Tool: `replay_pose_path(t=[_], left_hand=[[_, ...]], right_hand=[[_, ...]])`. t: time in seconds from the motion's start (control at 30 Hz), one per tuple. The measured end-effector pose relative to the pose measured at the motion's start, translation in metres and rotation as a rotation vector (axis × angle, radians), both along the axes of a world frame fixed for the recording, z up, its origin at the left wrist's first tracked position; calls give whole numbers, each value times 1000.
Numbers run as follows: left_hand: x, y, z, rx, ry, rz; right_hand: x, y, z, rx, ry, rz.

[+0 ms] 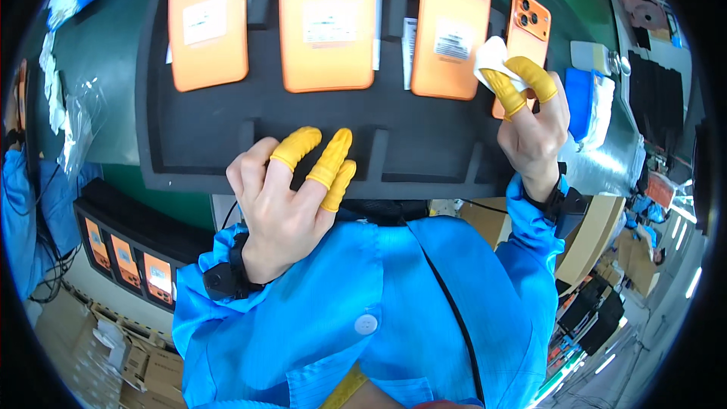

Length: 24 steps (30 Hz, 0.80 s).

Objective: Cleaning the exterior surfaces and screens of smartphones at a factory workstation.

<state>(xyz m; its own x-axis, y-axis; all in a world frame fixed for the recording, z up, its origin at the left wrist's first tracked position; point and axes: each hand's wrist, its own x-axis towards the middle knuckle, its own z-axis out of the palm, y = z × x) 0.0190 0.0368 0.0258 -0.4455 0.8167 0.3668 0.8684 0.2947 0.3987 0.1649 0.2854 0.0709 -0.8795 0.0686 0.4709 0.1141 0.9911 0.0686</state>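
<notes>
The landmark is the black foam tray [212, 144], which lies on a green work surface [113, 53] and carries four orange smartphones face down.

Right hand [534, 125]: closed in a pinch, its yellow-cotted fingertips [534, 76] gripping a folded white wipe [491, 60]. The wipe rests against the smallest-looking smartphone [528, 38] at the tray's right end. Whether this phone sits fully in its slot cannot be determined; it appears tilted.

Left hand [284, 197]: open, holding nothing, fingers spread over the near edge of the tray, with yellow finger cots [322, 155] on three fingers. Next to the right-end phone, moving left along the tray, lie the second smartphone [452, 26], the third smartphone [327, 19] and the fourth smartphone [208, 19].

Assessed risks:
- Sideways pressure from the wipe may slide or tip the right-end phone off the tray, since the other hand does not steady it.
- The bare thumb or palm may touch the back and leave marks.
- The wipe may catch on the raised camera block and slip from the pinch.
- A blue-and-white item [587, 102] lies just right of the tray and could be knocked.
</notes>
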Motion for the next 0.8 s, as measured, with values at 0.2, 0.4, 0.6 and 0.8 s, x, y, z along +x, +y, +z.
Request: replay_pose_path(t=[0.2, 0.4, 0.6, 0.8], left_hand=[[2, 6, 3, 103, -50, -250], [-1, 15, 4, 137, -31, -396], [-3, 15, 1, 83, 47, -413], [-2, 17, 3, 65, 63, -400]], right_hand=[[44, 1, -10, -42, 84, -276], [88, 12, -29, -127, 286, -541], [118, 23, -55, -141, 495, -718], [119, 19, -72, -194, 615, -755]])
